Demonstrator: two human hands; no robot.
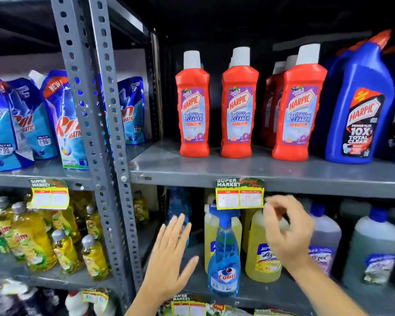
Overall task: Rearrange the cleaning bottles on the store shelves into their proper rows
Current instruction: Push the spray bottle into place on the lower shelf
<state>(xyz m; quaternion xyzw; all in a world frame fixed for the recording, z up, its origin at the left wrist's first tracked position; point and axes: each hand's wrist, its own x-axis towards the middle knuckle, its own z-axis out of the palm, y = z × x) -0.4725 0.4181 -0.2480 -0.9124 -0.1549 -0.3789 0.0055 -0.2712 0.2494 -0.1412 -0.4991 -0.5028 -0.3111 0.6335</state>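
Observation:
Three red Harpic bathroom cleaner bottles [194, 106] stand along the front of the upper grey shelf [237, 172], with more red ones behind the rightmost. A blue Harpic bottle [360, 103] stands to their right. On the shelf below, a blue Colin spray bottle [224, 261] stands in front of yellow cleaner jugs [258, 247]. My left hand [171, 252] is flat and open just left of the spray bottle, holding nothing. My right hand [285, 229] hovers blurred in front of the yellow jug, fingers loosely curled and empty.
Pale lilac and grey jugs [374, 245] fill the lower shelf's right side. A perforated steel upright [114, 156] divides the racks. Left of it are blue Rin pouches [62, 119] above and yellow Vim bottles [32, 242] below. A price tag [240, 193] hangs from the shelf edge.

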